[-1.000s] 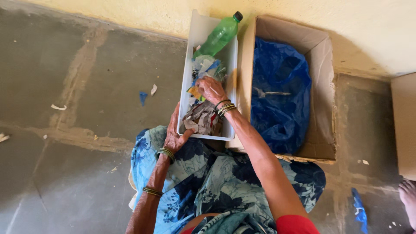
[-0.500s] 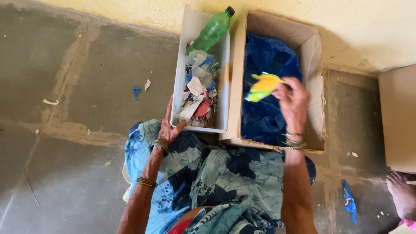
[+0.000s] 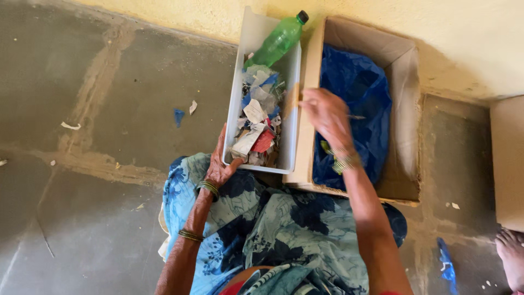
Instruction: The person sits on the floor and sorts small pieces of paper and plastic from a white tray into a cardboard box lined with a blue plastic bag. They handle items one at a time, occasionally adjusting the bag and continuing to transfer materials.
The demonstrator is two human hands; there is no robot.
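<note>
Since half a second ago the right hand (image 3: 326,113) has swung back from over the blue-lined box, and the yellow scrap it carried is gone from its fingers; it now hovers above the seam between the two boxes, centre frame, fingers loosely curled, gripping nothing visible.

Largest first: grey concrete floor (image 3: 98,98) fills the left half, yellow wall (image 3: 447,38) along the top. One cardboard box (image 3: 406,82), upper right of centre, is lined with a blue plastic bag (image 3: 355,93). A second cardboard box (image 3: 507,158) is cut off at the right edge. One white plastic bin (image 3: 240,82), upper centre, touches the cardboard box's left wall; it holds a heap of torn paper and wrapper scraps (image 3: 256,128), white, blue, red, too jumbled to count. One green plastic bottle (image 3: 278,41) with a dark cap lies tilted at the bin's far end.

Left hand (image 3: 221,164) grips the bin's near left corner, thumb at the rim. Bangles on both wrists. Blue floral cloth (image 3: 273,224) covers the lap, lower centre.

Loose scraps on the floor: about five at left, one blue piece (image 3: 446,262) lower right. Another person's foot (image 3: 513,257), partly cut off, lower right corner.
</note>
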